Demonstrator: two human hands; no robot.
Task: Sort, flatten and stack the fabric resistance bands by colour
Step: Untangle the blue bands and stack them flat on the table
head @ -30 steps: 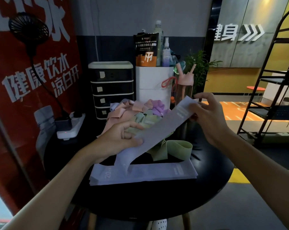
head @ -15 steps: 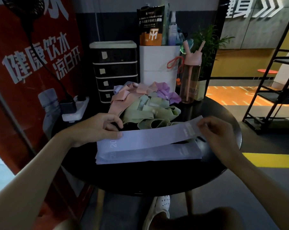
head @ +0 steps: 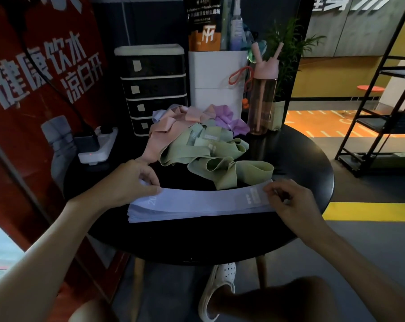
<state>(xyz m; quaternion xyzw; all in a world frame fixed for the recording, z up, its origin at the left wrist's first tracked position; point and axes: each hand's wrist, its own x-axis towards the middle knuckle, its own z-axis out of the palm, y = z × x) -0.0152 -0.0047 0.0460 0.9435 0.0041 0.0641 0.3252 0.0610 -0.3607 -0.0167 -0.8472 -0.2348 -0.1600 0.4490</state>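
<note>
A flat stack of pale lavender bands (head: 197,213) lies across the near tabletop (head: 197,242), its top band (head: 204,198) set lengthwise with the white print up. Behind it, green bands (head: 220,163) curl in loose loops. Pink bands (head: 164,133) and purple bands (head: 227,119) lie tangled farther back.

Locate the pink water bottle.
In the head view, the pink water bottle stands upright at the back right of the table, between the white box and the potted plant.

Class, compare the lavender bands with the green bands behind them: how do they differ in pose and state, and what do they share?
The lavender bands lie flat in a neat stack; the green bands sit looped and tangled in a heap. The left hand and right hand hold the lavender bands' ends; no hand touches the green bands. Both rest on the black table.
</note>
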